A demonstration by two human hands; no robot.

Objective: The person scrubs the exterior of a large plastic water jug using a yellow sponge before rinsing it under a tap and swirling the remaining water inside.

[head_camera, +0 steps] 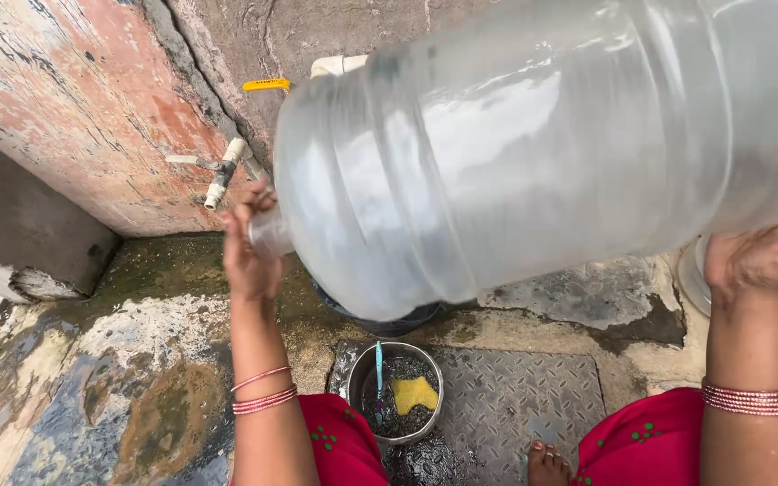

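both hands hold the big clear water jug (533, 153) sideways, left hand (247, 243) with its grip closed over the mouth, right hand (763, 256) clasping the base.

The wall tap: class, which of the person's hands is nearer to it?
Left. The left hand covers the jug mouth just below the wall tap; the right hand supports the jug's base, far across.

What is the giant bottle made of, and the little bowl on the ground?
The big water jug looks like clear, slightly cloudy plastic: light passes through, and its ribbed sides shine. The left hand covers its mouth; the right hand props its base. The small bowl seems to be steel: grey and shiny at the rim.
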